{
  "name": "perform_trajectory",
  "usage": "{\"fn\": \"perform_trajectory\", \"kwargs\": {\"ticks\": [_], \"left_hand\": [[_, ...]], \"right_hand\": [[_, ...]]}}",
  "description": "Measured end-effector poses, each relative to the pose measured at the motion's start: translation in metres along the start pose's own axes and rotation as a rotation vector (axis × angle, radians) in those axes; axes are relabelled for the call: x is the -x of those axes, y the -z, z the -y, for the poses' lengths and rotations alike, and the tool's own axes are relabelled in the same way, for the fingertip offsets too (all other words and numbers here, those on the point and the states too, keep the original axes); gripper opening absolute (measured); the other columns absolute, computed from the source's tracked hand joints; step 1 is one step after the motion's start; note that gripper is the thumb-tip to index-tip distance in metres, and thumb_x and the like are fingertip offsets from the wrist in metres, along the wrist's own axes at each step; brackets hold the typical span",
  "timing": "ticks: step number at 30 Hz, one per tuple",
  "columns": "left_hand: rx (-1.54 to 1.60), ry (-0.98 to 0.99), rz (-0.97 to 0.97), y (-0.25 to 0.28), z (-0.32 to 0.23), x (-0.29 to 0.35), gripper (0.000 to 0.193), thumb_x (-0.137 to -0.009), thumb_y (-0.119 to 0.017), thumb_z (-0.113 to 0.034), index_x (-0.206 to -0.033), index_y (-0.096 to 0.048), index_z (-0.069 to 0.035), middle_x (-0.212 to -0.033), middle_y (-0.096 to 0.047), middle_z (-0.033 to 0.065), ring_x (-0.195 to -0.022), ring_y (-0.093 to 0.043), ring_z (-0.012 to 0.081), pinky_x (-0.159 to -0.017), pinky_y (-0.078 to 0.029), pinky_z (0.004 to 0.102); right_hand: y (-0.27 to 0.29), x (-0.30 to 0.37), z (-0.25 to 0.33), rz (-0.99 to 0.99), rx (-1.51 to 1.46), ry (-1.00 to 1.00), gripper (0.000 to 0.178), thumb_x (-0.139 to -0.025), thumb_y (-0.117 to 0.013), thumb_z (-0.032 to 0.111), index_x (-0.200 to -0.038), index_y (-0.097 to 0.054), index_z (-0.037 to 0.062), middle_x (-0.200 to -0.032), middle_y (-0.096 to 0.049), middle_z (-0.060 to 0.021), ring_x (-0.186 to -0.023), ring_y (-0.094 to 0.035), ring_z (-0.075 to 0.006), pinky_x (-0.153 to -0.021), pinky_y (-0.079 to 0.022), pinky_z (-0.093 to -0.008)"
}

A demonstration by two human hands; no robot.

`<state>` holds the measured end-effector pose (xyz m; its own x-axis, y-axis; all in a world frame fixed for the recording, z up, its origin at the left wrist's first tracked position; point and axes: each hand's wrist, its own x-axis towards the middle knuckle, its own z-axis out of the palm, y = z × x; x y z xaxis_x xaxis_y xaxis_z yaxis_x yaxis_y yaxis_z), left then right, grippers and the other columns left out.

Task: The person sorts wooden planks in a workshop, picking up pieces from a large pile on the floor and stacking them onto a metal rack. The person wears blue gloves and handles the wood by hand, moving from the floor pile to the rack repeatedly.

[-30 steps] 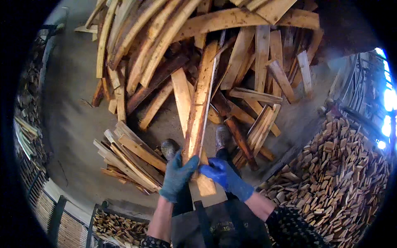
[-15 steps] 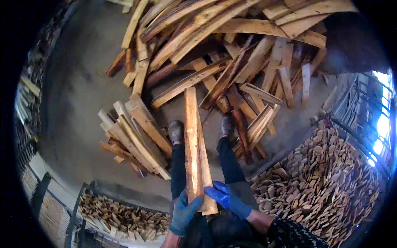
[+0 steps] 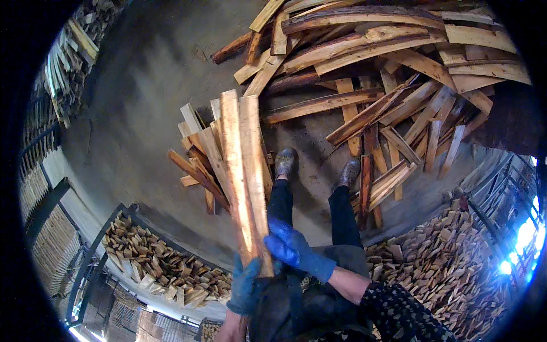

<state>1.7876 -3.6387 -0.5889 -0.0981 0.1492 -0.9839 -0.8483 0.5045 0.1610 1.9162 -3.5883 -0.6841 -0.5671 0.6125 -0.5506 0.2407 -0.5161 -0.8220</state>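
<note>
Two long, rough-sawn wooden planks (image 3: 249,188) lie side by side in front of me, tilted slightly left, their far ends reaching over a bundle of boards on the floor. My left hand (image 3: 245,285), in a teal work glove, is closed around their near end. My right hand (image 3: 299,251), in a blue glove, grips the right edge of the right plank a little higher up; its fingertips are partly hidden by motion blur. The planks' near end rests close to my lap.
A loose bundle of boards (image 3: 212,151) lies on the floor left of my feet. Beyond it spreads a large heap of long slabs (image 3: 364,48). Bins of short cut wood stand at lower left (image 3: 159,262) and lower right (image 3: 444,268). Stacked wood (image 3: 71,62) lines the far left.
My view has turned left, so the heap and my feet shift right. The planks now tilt left, toward the bundle, with their far ends spread side by side. Both hands stay on them.
</note>
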Motion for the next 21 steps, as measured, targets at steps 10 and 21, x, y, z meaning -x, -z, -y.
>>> {"fn": "perform_trajectory", "kwargs": {"ticks": [10, 21], "left_hand": [[-0.460, -0.247, -0.246, 0.154, 0.074, -0.112, 0.049, -0.089, -0.060, -0.015, -0.133, -0.039, -0.011, -0.103, -0.061, 0.0102, -0.083, -0.062, 0.0225, -0.067, -0.053, 0.0344], [-0.778, -0.301, -0.424, 0.193, 0.062, -0.207, 0.041, -0.088, -0.059, -0.014, -0.127, -0.052, -0.001, -0.114, -0.061, 0.0115, -0.098, -0.059, 0.0194, -0.085, -0.047, 0.0322]], "right_hand": [[0.056, 0.017, -0.063, -0.032, 0.162, -0.208, 0.045, -0.088, -0.060, 0.004, -0.131, -0.048, 0.0051, -0.118, -0.059, -0.0076, -0.099, -0.056, -0.0114, -0.086, -0.046, -0.0252], [0.105, 0.014, -0.074, -0.179, -0.142, -0.342, 0.035, -0.091, -0.054, 0.006, -0.126, -0.052, 0.0029, -0.121, -0.057, -0.0077, -0.110, -0.053, -0.0147, -0.097, -0.041, -0.0270]]}}
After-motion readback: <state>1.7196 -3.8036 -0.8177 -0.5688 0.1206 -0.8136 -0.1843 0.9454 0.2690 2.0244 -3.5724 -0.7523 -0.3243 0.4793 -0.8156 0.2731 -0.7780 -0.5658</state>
